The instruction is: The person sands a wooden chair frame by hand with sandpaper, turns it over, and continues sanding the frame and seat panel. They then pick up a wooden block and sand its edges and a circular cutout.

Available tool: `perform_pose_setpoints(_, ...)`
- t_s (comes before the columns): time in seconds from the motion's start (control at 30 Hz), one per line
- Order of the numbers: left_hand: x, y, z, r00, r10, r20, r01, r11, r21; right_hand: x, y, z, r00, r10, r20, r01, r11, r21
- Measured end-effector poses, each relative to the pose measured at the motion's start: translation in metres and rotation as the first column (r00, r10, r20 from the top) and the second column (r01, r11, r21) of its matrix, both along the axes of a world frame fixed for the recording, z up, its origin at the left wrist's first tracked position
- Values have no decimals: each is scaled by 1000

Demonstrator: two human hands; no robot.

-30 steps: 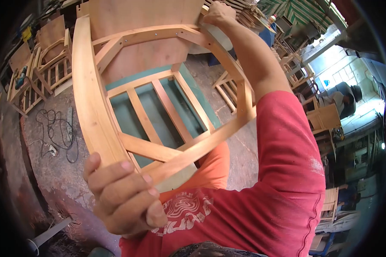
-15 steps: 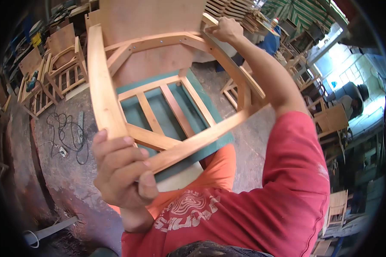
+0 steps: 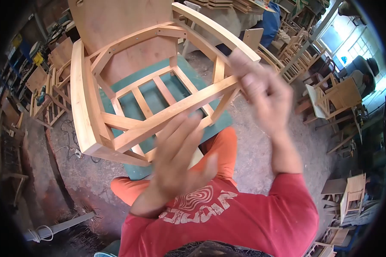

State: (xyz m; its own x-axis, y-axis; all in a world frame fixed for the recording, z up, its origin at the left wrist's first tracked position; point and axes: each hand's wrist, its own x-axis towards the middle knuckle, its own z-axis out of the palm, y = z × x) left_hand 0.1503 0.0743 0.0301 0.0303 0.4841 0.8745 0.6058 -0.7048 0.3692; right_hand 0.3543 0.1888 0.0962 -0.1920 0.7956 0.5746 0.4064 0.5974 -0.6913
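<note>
A bare wooden armchair frame (image 3: 161, 118) stands upright before me, with its tall back panel (image 3: 120, 21) on the far side. Through its open seat shows a lower frame of slats (image 3: 143, 103). Under it is a green-topped stand (image 3: 221, 122). My left hand (image 3: 178, 154) is in front of the seat's front rail, fingers stretched out and holding nothing. My right hand (image 3: 266, 94) overlaps the front end of the right armrest (image 3: 218, 28), and its fingers are smeared by motion.
Unfinished chairs stand at the left (image 3: 51, 94) and more chairs (image 3: 341, 100) at the right. A black cable (image 3: 68, 128) lies on the concrete floor (image 3: 261, 145) at the left. A flat metal bar (image 3: 68, 225) juts in at the lower left.
The chair has gone from tilted toward me to upright on the green stand. My left hand has let go of the left armrest; my right hand has come forward along the right armrest.
</note>
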Motion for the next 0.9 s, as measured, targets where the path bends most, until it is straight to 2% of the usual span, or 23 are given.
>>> perform_pose_setpoints(0.03,20,19,-4,1000,-15,-22,13,998,-61,-14,-10,-18,982,153,-115,-158,987,-34)
perform_pose_setpoints(0.07,29,28,-11,999,-3,-38,1,998,-58,-18,-18,-34,974,183,-136,-213,942,-258)
perform_pose_setpoints(0.1,36,36,-18,989,56,-139,-72,991,-113,-19,-15,-64,954,249,-166,-293,891,-348)
perform_pose_setpoints(0.13,41,43,-23,964,106,-242,-148,976,-162,-25,-25,-73,908,278,-314,-395,819,-416)
perform_pose_setpoints(0.17,44,49,-27,958,112,-263,-159,973,-165,-21,-21,-93,860,395,-323,-496,796,-349)
perform_pose_setpoints(0.2,45,54,-29,964,73,-257,-117,980,-161,-17,-23,-96,850,398,-344,-509,790,-341)
perform_pose_setpoints(0.27,47,66,-32,964,31,-266,-76,984,-162,-9,-24,-100,765,473,-438,-637,660,-398)
perform_pose_setpoints(0.3,50,73,-32,989,-46,-139,24,987,-159,5,-23,-93,738,495,-460,-672,599,-434)
perform_pose_setpoints(0.33,54,79,-31,991,-130,-2,128,981,-148,12,-20,-90,741,483,-466,-668,601,-439)
perform_pose_setpoints(0.4,60,87,-25,989,-141,47,147,973,-178,29,-10,-83,713,598,-367,-693,679,-241)
perform_pose_setpoints(0.43,65,91,-23,959,-182,217,233,943,-237,39,-6,-77,743,605,-286,-665,714,-217)
perform_pose_setpoints(0.47,72,94,-22,902,-197,385,319,904,-286,48,-4,-74,754,587,-295,-654,714,-252)
perform_pose_setpoints(0.5,78,99,-19,895,-192,403,329,894,-304,55,0,-71,823,505,-260,-553,816,-164)
perform_pose_setpoints(0.53,82,108,-15,910,-71,408,236,899,-368,61,9,-71,878,423,-227,-445,894,-56)
perform_pose_setpoints(0.57,85,116,-12,914,54,402,138,891,-434,66,18,-73,899,329,-290,-338,941,19)
perform_pose_setpoints(0.6,90,124,-10,911,63,407,136,887,-441,71,25,-75,902,238,-361,-221,971,87)
perform_pose_setpoints(0.67,105,145,-5,913,58,403,131,896,-425,76,36,-73,773,140,-619,-144,989,44)
perform_pose_setpoints(0.7,112,155,-4,879,64,473,202,848,-490,79,42,-72,774,145,-617,-152,988,42)
perform_pose_setpoints(0.77,118,164,0,905,80,417,168,835,-525,82,58,-71,620,127,-774,-110,991,75)
perform_pose_setpoints(0.8,119,167,4,931,84,356,140,818,-558,83,63,-72,614,138,-777,-115,990,85)
perform_pose_setpoints(0.83,117,165,5,932,86,352,134,821,-555,85,67,-73,652,120,-748,-51,992,115)
perform_pose_setpoints(0.9,103,159,7,966,84,245,27,908,-417,91,73,-73,684,99,-723,18,988,152)
